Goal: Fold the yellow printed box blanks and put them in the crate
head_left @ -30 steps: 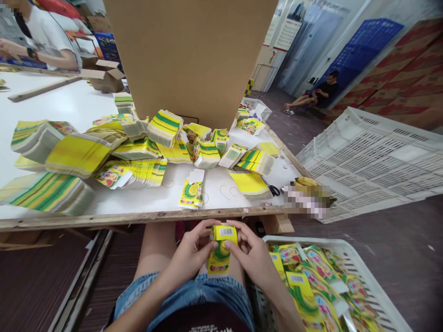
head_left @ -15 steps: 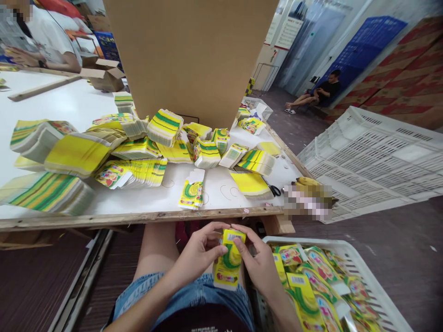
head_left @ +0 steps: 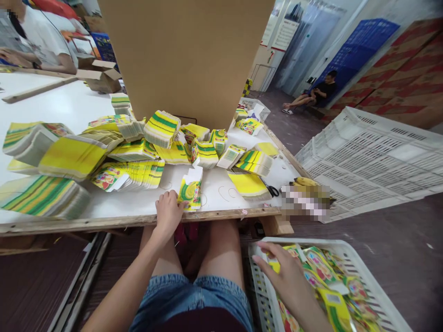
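My left hand (head_left: 169, 213) reaches onto the white table (head_left: 221, 186). Its curled fingers close on the near edge of a small stack of flat yellow-green cartons (head_left: 190, 190). My right hand (head_left: 289, 275) hovers low over the white crate (head_left: 367, 272) beside my right knee. Its fingers are spread and it holds nothing. The crate is full of folded-up yellow-green boxes (head_left: 325, 276), and one of them lies just under my fingertips. My bare knees and denim shorts (head_left: 194, 295) show below the table's wooden edge.
Many piles of flat cartons (head_left: 72, 157) cover the table in front of a tall brown cardboard box (head_left: 187, 55). Scissors (head_left: 274, 190) and bananas (head_left: 306, 181) lie at the right corner. A large white crate (head_left: 374, 157) leans further right. One person works at far left and another sits at the back.
Both hands let go of the folded box held over my lap. My right hand carried it down into the crate, and my left hand went forward to the small stack on the table.
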Action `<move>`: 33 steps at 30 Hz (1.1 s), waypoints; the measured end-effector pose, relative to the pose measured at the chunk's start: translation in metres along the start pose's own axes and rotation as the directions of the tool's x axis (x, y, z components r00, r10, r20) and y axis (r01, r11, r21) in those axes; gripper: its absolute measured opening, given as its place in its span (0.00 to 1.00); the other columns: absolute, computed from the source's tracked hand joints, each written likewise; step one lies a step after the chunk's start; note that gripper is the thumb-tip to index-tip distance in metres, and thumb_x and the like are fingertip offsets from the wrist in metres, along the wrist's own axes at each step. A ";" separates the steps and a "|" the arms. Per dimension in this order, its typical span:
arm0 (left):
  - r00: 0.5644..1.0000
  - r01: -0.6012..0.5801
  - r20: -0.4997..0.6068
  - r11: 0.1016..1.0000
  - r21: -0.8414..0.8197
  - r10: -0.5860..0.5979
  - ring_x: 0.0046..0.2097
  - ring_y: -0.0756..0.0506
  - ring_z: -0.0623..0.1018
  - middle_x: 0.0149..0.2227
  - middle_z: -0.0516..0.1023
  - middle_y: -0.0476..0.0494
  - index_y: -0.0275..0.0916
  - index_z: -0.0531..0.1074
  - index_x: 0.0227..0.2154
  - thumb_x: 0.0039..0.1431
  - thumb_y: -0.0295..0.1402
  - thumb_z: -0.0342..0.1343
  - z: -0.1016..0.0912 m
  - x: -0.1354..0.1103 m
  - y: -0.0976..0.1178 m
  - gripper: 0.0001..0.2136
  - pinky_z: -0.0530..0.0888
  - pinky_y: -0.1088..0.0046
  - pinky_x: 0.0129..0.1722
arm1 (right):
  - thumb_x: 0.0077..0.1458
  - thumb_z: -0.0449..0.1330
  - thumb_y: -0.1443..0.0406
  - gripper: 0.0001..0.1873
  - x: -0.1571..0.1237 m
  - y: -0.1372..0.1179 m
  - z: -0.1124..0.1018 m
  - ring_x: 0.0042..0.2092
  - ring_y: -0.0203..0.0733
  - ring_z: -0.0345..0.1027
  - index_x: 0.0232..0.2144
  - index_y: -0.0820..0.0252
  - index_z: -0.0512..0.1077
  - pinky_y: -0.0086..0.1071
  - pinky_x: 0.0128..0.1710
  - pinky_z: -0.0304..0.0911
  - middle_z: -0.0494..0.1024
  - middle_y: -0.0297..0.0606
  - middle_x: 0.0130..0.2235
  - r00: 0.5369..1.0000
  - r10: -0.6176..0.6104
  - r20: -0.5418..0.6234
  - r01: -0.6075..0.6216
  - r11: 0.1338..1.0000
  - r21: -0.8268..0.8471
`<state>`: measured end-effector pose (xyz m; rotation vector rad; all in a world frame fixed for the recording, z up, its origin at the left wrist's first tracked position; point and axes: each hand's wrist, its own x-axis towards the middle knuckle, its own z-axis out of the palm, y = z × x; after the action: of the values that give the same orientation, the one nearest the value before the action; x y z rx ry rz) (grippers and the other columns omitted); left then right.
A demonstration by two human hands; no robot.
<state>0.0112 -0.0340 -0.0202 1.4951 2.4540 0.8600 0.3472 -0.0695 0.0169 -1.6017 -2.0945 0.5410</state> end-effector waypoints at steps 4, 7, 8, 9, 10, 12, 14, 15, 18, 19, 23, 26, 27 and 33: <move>0.996 -0.086 0.010 0.982 -0.169 0.089 0.35 0.44 0.75 0.32 0.74 0.45 0.40 0.64 0.31 0.63 0.33 0.47 -0.021 -0.024 0.019 0.06 0.69 0.70 0.36 | 0.61 0.56 0.59 0.12 0.016 -0.058 0.017 0.40 0.47 0.73 0.44 0.54 0.76 0.39 0.39 0.68 0.79 0.44 0.46 0.987 -0.142 -0.069 0.155 0.958 0.243; 0.958 -0.174 0.122 0.867 -0.467 0.258 0.30 0.49 0.73 0.27 0.73 0.49 0.40 0.65 0.30 0.64 0.34 0.48 -0.035 -0.059 0.043 0.07 0.68 0.76 0.31 | 0.61 0.58 0.62 0.22 0.024 -0.083 0.024 0.52 0.51 0.68 0.58 0.52 0.66 0.43 0.46 0.67 0.69 0.46 0.60 0.955 -0.236 -0.179 0.276 0.926 0.256; 0.932 -0.175 0.160 0.789 -0.588 0.326 0.29 0.49 0.71 0.27 0.72 0.50 0.40 0.65 0.29 0.63 0.34 0.49 -0.037 -0.071 0.051 0.08 0.67 0.76 0.29 | 0.60 0.58 0.62 0.26 0.026 -0.087 0.027 0.53 0.52 0.67 0.60 0.51 0.63 0.44 0.47 0.66 0.67 0.46 0.61 0.950 -0.248 -0.191 0.292 0.922 0.254; 0.907 -0.147 0.207 0.737 -0.660 0.366 0.29 0.49 0.71 0.27 0.72 0.49 0.39 0.66 0.30 0.63 0.34 0.50 -0.039 -0.081 0.057 0.07 0.67 0.77 0.29 | 0.60 0.58 0.63 0.27 0.026 -0.090 0.030 0.52 0.51 0.68 0.61 0.51 0.61 0.44 0.48 0.66 0.68 0.46 0.60 0.951 -0.248 -0.186 0.292 0.919 0.265; 0.893 -0.114 0.235 0.697 -0.708 0.384 0.28 0.50 0.70 0.27 0.72 0.49 0.39 0.66 0.30 0.64 0.34 0.50 -0.039 -0.090 0.061 0.07 0.66 0.77 0.28 | 0.60 0.58 0.63 0.26 0.026 -0.091 0.033 0.48 0.48 0.70 0.61 0.52 0.61 0.42 0.46 0.67 0.71 0.46 0.57 0.957 -0.238 -0.168 0.279 0.916 0.290; 0.881 -0.055 0.275 0.663 -0.747 0.384 0.28 0.50 0.69 0.26 0.71 0.49 0.38 0.67 0.30 0.64 0.35 0.51 -0.037 -0.100 0.067 0.08 0.65 0.77 0.28 | 0.61 0.57 0.64 0.23 0.023 -0.091 0.039 0.37 0.42 0.71 0.58 0.54 0.62 0.37 0.40 0.69 0.77 0.42 0.46 0.971 -0.207 -0.119 0.236 0.903 0.359; 0.882 -0.021 0.290 0.646 -0.763 0.371 0.28 0.50 0.69 0.26 0.71 0.49 0.38 0.67 0.29 0.64 0.35 0.52 -0.035 -0.103 0.068 0.08 0.65 0.77 0.28 | 0.61 0.57 0.64 0.22 0.018 -0.090 0.042 0.34 0.40 0.69 0.57 0.55 0.63 0.35 0.36 0.68 0.76 0.40 0.40 0.975 -0.177 -0.133 0.215 0.898 0.383; 0.883 -0.011 0.292 0.638 -0.770 0.368 0.28 0.50 0.69 0.26 0.71 0.49 0.38 0.66 0.29 0.63 0.34 0.52 -0.035 -0.102 0.068 0.08 0.65 0.77 0.28 | 0.60 0.58 0.63 0.23 0.017 -0.089 0.042 0.36 0.42 0.69 0.57 0.55 0.63 0.35 0.37 0.68 0.75 0.41 0.42 0.971 -0.164 -0.174 0.218 0.903 0.369; 0.885 0.012 0.294 0.615 -0.788 0.361 0.28 0.51 0.67 0.25 0.69 0.50 0.38 0.66 0.28 0.63 0.34 0.53 -0.035 -0.100 0.068 0.09 0.64 0.78 0.27 | 0.59 0.59 0.63 0.27 0.015 -0.088 0.040 0.45 0.47 0.69 0.60 0.54 0.61 0.40 0.44 0.67 0.73 0.46 0.50 0.956 -0.168 -0.240 0.240 0.920 0.312; 0.884 0.023 0.300 0.608 -0.793 0.358 0.27 0.51 0.66 0.25 0.69 0.50 0.38 0.65 0.28 0.63 0.35 0.53 -0.035 -0.100 0.068 0.09 0.63 0.78 0.27 | 0.60 0.58 0.63 0.26 0.015 -0.088 0.038 0.44 0.46 0.69 0.60 0.54 0.61 0.40 0.44 0.67 0.73 0.45 0.49 0.961 -0.176 -0.212 0.238 0.919 0.315; 0.854 0.127 0.374 0.550 -0.825 0.363 0.28 0.51 0.67 0.25 0.69 0.49 0.37 0.67 0.28 0.62 0.38 0.54 -0.036 -0.103 0.069 0.11 0.65 0.77 0.28 | 0.59 0.59 0.64 0.18 0.018 -0.090 0.034 0.33 0.39 0.66 0.52 0.54 0.66 0.34 0.36 0.68 0.73 0.39 0.40 0.981 -0.112 -0.157 0.170 0.885 0.433; 0.772 0.297 0.446 0.363 -0.883 0.454 0.36 0.47 0.73 0.33 0.75 0.44 0.37 0.72 0.39 0.59 0.44 0.57 -0.035 -0.103 0.071 0.14 0.71 0.72 0.39 | 0.58 0.61 0.63 0.13 0.015 -0.095 0.036 0.37 0.39 0.69 0.45 0.53 0.65 0.30 0.36 0.69 0.71 0.36 0.38 0.983 -0.020 -0.183 0.130 0.780 0.612; 0.739 0.360 0.464 0.295 -0.885 0.489 0.39 0.46 0.74 0.36 0.76 0.43 0.37 0.73 0.42 0.58 0.47 0.57 -0.034 -0.103 0.072 0.18 0.71 0.70 0.43 | 0.58 0.61 0.63 0.12 0.014 -0.097 0.038 0.37 0.38 0.69 0.44 0.53 0.65 0.29 0.36 0.69 0.70 0.35 0.36 0.985 -0.008 -0.171 0.122 0.739 0.663; 0.690 0.530 0.532 0.157 -0.833 0.491 0.40 0.44 0.77 0.36 0.79 0.42 0.36 0.76 0.45 0.56 0.47 0.59 -0.020 -0.106 0.076 0.21 0.71 0.71 0.41 | 0.60 0.59 0.61 0.10 0.008 -0.100 0.051 0.33 0.37 0.68 0.43 0.53 0.65 0.28 0.33 0.67 0.70 0.33 0.34 0.980 0.059 -0.190 0.100 0.678 0.728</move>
<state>0.1139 -0.1062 0.0197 0.8433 0.7260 1.1591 0.2372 -0.0885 0.0318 -1.0810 -1.4337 1.0157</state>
